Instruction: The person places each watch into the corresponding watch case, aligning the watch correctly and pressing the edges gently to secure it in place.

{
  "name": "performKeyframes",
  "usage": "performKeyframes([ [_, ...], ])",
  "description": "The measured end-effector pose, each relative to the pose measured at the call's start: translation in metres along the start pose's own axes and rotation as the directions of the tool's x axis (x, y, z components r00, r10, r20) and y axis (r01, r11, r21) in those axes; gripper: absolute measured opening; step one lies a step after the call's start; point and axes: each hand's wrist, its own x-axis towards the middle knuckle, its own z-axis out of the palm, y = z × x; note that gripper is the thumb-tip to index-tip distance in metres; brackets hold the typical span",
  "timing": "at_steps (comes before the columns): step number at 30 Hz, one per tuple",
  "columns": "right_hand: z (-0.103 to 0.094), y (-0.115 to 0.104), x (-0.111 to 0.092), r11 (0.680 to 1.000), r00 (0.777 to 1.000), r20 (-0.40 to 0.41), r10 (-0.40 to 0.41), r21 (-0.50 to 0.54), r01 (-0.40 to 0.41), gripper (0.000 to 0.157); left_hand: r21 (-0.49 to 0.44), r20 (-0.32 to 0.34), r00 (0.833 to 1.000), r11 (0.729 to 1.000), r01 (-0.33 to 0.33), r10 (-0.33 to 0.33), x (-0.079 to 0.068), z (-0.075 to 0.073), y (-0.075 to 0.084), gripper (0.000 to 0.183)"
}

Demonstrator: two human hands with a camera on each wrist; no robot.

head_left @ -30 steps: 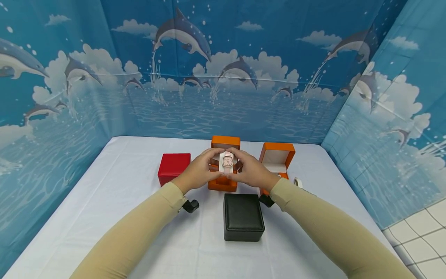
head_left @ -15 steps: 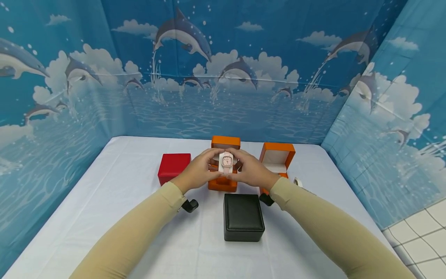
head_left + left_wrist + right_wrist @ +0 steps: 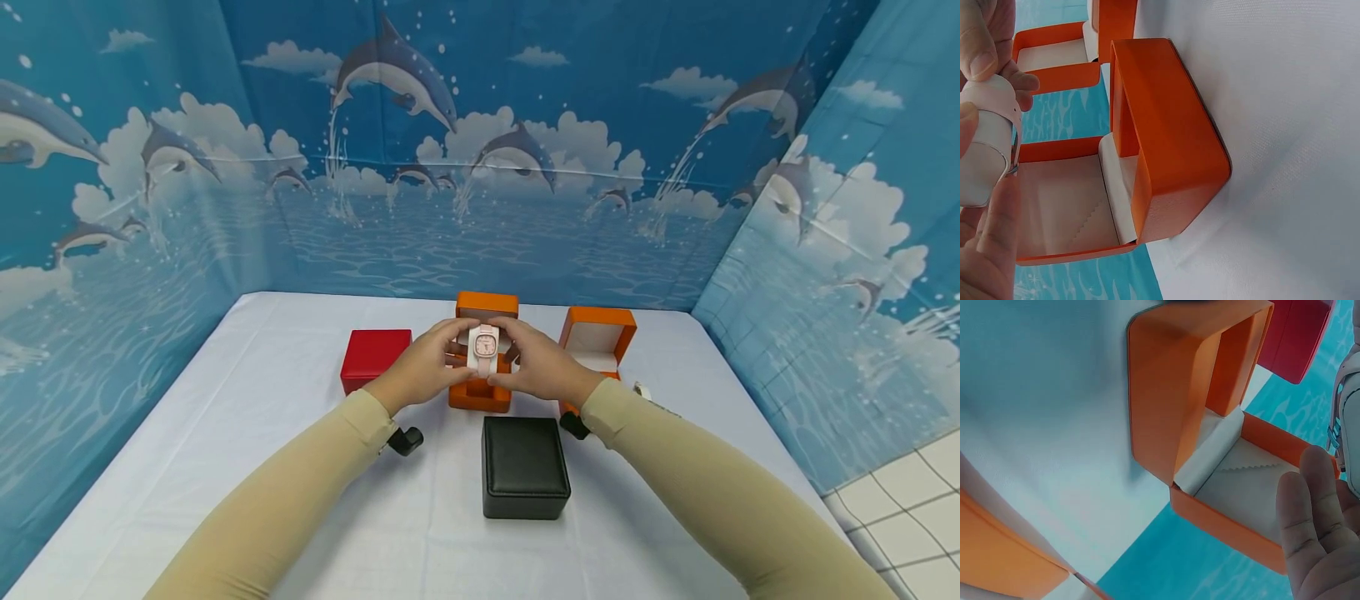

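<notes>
A pink-strapped wristwatch (image 3: pixel 486 345), wrapped round a white cushion (image 3: pixel 985 156), is held up between my two hands with its face toward the head camera. My left hand (image 3: pixel 423 364) grips it from the left side. From the right, my right hand (image 3: pixel 546 364) holds it with thumb below and index finger above. In the right wrist view, two right fingers (image 3: pixel 1319 500) stretch out beside the cushion. Just beneath and behind the watch stands an orange watch box (image 3: pixel 1172 137) with its lid raised and a pale lining inside.
A closed red box (image 3: pixel 375 357) stands left of the hands. Nearer the body lies a closed black box (image 3: pixel 525 467). A second opened orange box (image 3: pixel 597 333) is to the right, partly behind the right hand. Beside it a small pale, band-like thing (image 3: pixel 642 390) is half hidden by the sleeve.
The watch on its cushion has shifted slightly left and leans a little. The left hand has drifted slightly left with it. The boxes have stayed in place.
</notes>
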Motion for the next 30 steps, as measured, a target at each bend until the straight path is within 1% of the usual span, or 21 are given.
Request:
performKeyframes([
  [12,-0.0016,0.0021,-0.0009,1.0,1.0,-0.025,-0.017,-0.025,0.016,0.082,0.011,-0.01,0.999,0.999,0.034,-0.034,-0.0009,-0.0008,0.002,0.079],
  [20,-0.0021,0.0017,-0.0003,0.999,0.999,-0.035,-0.023,-0.043,0.021,0.079,0.019,-0.008,0.999,0.999,0.045,-0.044,0.0015,-0.0002,-0.0003,0.08],
  [26,-0.0011,0.0041,0.002,0.996,1.0,-0.019,0.012,-0.083,-0.013,0.079,0.026,-0.002,0.997,0.997,0.075,-0.075,0.0025,0.0028,-0.0024,0.081],
  [30,0.0003,0.0063,0.0043,0.991,0.999,-0.013,0.034,-0.131,-0.036,0.079,0.021,0.007,0.995,0.994,0.103,-0.103,0.0037,0.0042,-0.0034,0.081],
])
